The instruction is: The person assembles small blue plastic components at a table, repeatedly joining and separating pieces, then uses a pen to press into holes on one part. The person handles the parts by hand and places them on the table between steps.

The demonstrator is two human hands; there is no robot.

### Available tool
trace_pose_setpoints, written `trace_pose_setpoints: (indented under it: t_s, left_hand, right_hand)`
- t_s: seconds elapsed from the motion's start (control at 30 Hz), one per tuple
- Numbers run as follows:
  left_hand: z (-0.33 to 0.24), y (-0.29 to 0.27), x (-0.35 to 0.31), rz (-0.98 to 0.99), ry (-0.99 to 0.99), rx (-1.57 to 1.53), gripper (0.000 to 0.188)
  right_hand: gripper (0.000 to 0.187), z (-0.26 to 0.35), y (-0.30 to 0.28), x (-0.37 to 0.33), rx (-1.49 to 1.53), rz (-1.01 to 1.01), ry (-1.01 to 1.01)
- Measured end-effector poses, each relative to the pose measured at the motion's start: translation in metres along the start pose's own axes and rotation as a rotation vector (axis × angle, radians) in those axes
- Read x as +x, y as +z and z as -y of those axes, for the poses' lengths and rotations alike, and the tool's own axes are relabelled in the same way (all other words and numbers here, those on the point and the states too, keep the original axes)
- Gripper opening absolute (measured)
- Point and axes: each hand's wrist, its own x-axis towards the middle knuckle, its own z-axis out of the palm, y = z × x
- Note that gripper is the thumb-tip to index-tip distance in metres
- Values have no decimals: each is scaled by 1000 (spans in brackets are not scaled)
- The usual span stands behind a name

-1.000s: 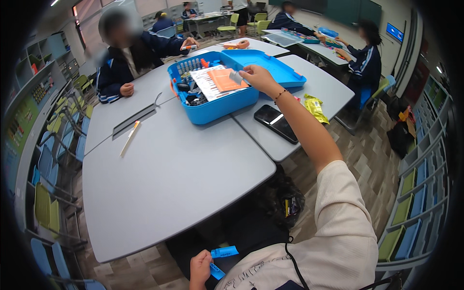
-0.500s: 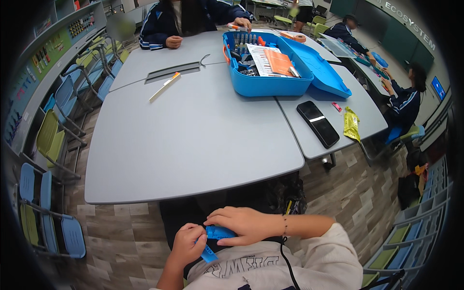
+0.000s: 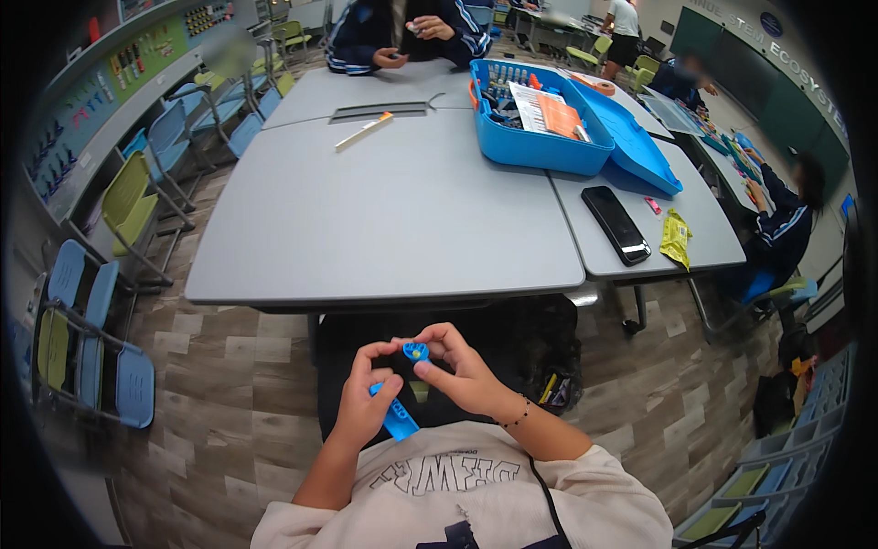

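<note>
Both my hands are raised above my lap, in front of the table's near edge. My left hand (image 3: 366,398) is closed on a flat blue plastic strip (image 3: 400,420) with small holes or studs, its lower end sticking out below the palm. Between my fingertips is a small rounded blue plastic piece (image 3: 415,351), seen end-on with something yellowish inside. My right hand (image 3: 466,373) pinches that piece between thumb and fingers. The left index fingertip reaches to its left side; whether it presses on the piece is hard to tell.
On the grey table (image 3: 393,220) stand an open blue case (image 3: 544,151) of parts, a black phone (image 3: 615,225), a yellow wrapper (image 3: 675,240) and a whitish strip (image 3: 364,132). Across it sits a person (image 3: 402,37) in a dark jacket. A black bag (image 3: 558,366) lies under the table edge.
My hands have risen, and my right hand has turned from covering the blue piece to pinching it end-on. The person opposite has drawn a hand back from the case. My view has shifted.
</note>
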Motion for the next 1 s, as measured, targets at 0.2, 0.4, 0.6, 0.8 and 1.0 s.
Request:
trace_pose_setpoints:
  t_s: [0.2, 0.4, 0.6, 0.8, 1.0]
  left_hand:
    - [-26, 1, -12, -14, 66, -78, 50]
    - [-13, 0, -21, -3, -2, -240, 39]
    - [1, -2, -23, -130, 93, -190, 27]
    - [-1, 2, -17, -475, 216, -210, 27]
    - [3, 6, -23, -523, 252, -184, 27]
  right_hand:
    - [31, -2, 35, 1, -155, -37, -338]
    - [29, -12, 44, 0, -346, -114, -325]
    - [34, -15, 36, -7, -380, -129, -302]
    - [47, -22, 47, -16, -282, -11, -290]
    - [38, -19, 62, -17, -525, -78, -426]
